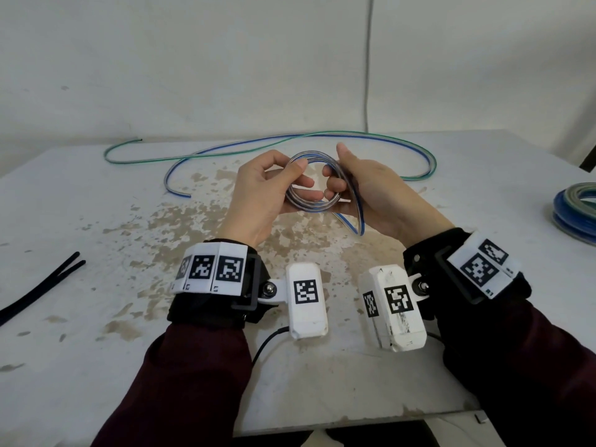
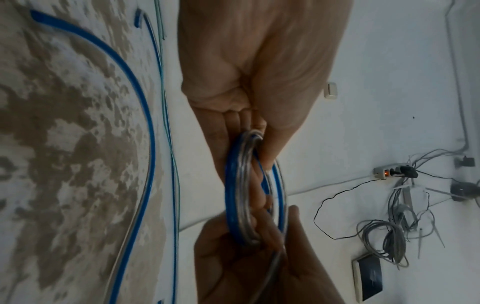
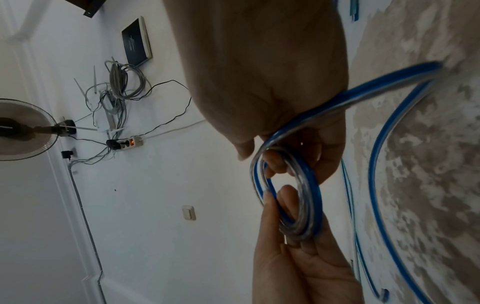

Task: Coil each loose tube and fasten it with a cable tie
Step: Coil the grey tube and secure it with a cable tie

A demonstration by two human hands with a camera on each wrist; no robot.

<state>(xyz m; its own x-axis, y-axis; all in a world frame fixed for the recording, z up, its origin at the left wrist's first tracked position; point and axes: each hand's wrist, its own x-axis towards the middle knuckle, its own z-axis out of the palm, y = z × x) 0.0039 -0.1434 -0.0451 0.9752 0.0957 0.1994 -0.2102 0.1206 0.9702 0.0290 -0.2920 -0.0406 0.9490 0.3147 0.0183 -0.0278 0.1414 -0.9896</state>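
A small coil of clear tube with a blue stripe (image 1: 309,206) (image 2: 237,191) (image 3: 309,197) is held above the table between both hands. My left hand (image 1: 290,179) (image 2: 259,82) pinches the coil's left side with thumb on top and fingers through the ring. My right hand (image 1: 337,166) (image 3: 259,72) grips the right side, its index finger hooked through the loop. A loose length of the same tube (image 1: 358,217) (image 3: 376,90) runs down past the right palm. Two black cable ties (image 1: 42,285) lie at the table's left.
A long green-striped tube (image 1: 206,153) and a blue-striped tube (image 1: 171,175) lie loose across the back of the stained white table (image 1: 96,221). A stack of coiled tubes (image 1: 577,211) sits at the right edge. A wall stands close behind the table.
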